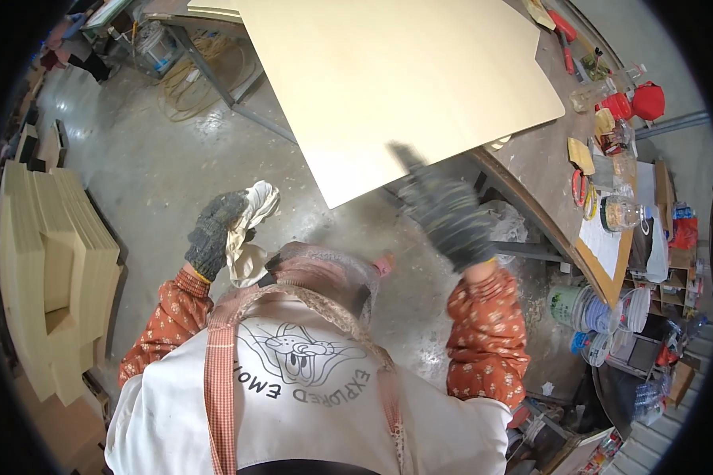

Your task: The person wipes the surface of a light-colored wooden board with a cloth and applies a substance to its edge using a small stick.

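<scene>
A large pale wooden panel [404, 79] lies on the workbench, its near corner jutting out past the edge toward me. My left hand [216, 226], in a dark grey knit glove, is closed around a crumpled white cloth [251, 226] to the left of that corner. Over the panel's near edge, my right hand [444, 210], in a matching glove, stretches its fingers forward. It is blurred by motion, with a fingertip over the panel's surface; whether it touches cannot be told. Nothing is seen in its grasp.
On the bench [531, 178] at right lie red-handled scissors [580, 188], a clear plastic jar [619, 214] and bottles. Plastic buckets [590, 309] stand below it. Stacked cut panels [55, 269] rise at left. A coiled hose [202, 83] lies on the floor beneath the bench.
</scene>
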The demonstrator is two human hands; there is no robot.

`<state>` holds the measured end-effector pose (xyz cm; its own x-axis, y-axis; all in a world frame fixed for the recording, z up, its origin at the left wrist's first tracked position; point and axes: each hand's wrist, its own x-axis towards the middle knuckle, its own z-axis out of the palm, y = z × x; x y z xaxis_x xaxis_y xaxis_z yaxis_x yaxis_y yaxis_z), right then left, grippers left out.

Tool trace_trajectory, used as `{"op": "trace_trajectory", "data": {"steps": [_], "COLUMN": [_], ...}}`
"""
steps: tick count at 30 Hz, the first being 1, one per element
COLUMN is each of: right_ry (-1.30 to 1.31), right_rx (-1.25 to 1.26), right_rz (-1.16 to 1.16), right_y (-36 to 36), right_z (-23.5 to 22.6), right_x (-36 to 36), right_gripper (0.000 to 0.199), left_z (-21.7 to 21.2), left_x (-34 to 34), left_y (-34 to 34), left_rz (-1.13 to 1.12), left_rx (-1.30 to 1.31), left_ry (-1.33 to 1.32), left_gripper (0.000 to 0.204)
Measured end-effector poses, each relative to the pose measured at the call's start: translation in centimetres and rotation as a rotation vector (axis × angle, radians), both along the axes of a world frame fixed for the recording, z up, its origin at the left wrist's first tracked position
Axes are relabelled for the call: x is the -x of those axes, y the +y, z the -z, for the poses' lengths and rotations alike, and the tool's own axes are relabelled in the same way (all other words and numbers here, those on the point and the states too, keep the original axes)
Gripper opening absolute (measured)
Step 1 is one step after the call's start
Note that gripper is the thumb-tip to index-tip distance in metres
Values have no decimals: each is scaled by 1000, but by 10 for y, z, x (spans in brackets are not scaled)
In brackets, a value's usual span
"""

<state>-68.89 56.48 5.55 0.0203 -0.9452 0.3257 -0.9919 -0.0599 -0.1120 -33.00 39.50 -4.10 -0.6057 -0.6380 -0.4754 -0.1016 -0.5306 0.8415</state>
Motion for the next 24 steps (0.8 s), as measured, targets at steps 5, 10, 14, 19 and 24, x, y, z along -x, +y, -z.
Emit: {"op": "trace_trajectory", "data": {"steps": [5, 10, 14, 19, 24], "right_ry": [-539, -167, -200, -313, -269], "right_rx": [-312, -104, -81, -42, 249], "right_rz": [247, 13, 201, 731, 506], "right_y": [0, -2, -3, 13, -9], "right_z": [-12, 5, -8, 6, 43], "right_x": [22, -5, 53, 125, 43], "right_gripper": [53, 53, 60, 68, 67], "left_z": [-3, 6, -16, -21, -18], "left_x": [3, 1, -1, 7, -2], "left_y": [8, 4, 13, 13, 13], "left_rz": [-114, -212, -209, -225, -198], "left_rx": [123, 31, 108, 42, 12], "left_ry": [-1, -30, -34, -85, -68], "left_gripper": [34, 30, 30, 29, 29]}}
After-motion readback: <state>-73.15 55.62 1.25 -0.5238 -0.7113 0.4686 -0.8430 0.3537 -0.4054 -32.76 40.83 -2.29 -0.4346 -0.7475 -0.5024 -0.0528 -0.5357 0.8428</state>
